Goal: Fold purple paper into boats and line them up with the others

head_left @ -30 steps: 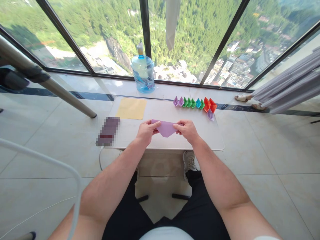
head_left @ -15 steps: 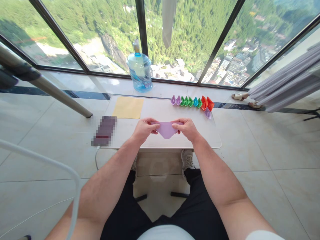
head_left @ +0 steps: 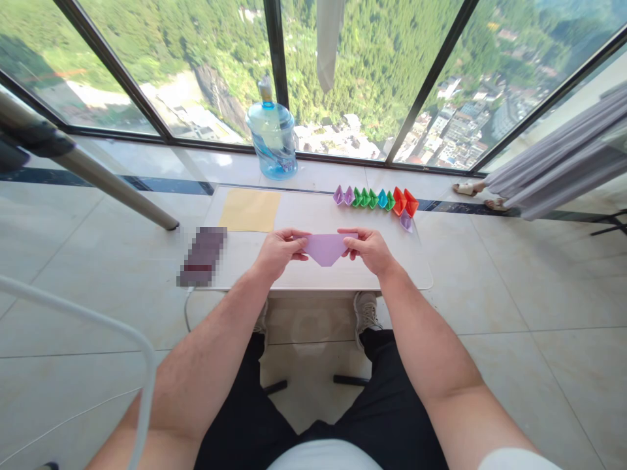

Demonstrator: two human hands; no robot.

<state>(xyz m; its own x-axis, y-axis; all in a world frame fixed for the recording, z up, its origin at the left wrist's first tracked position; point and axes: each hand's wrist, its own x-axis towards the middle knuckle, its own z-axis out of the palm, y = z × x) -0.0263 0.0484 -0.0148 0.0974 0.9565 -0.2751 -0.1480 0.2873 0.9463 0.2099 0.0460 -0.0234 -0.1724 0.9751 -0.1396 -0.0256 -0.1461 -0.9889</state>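
Note:
A folded lilac paper (head_left: 325,248), pointed downward, is held just above the small white table (head_left: 313,277). My left hand (head_left: 278,250) pinches its left end and my right hand (head_left: 368,248) pinches its right end. Both hands are closed on the paper. A row of several folded paper boats (head_left: 376,199) in purple, green, blue and red stands at the table's far right. One more lilac boat (head_left: 406,222) lies in front of the row.
A sheet of yellow paper (head_left: 249,210) lies at the table's far left. A blurred dark object (head_left: 202,256) sits on the left edge. A water jug (head_left: 272,140) stands by the window. Curtains (head_left: 563,163) and someone's sandalled feet (head_left: 477,194) are at the right.
Both hands have lifted the lilac paper slightly and shifted their grip at its top corners. The view has drifted a little.

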